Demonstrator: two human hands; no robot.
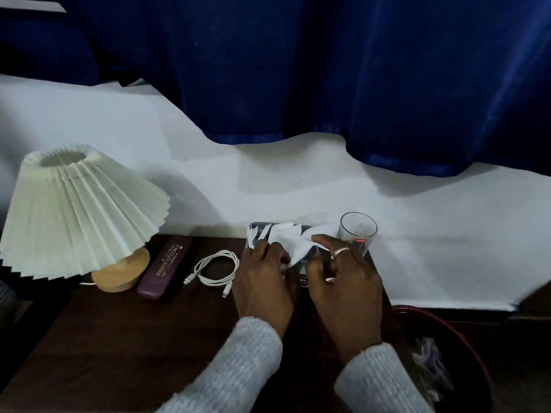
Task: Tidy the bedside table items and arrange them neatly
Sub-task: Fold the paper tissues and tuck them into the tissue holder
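On the dark wooden bedside table both my hands grip a crumpled white tissue. The tissue lies over a dark flat object at the back edge, mostly hidden. My left hand pinches the tissue's left part. The right part is pinched by my right hand, which wears rings. An empty clear glass with a red label stands upright just behind my right hand. A coiled white cable lies left of my hands. Further left is a purple spectacle case.
A lamp with a pleated white shade and wooden base stands at the table's left. A red-rimmed bin with scraps inside sits at the lower right. Behind are a white wall and a blue curtain.
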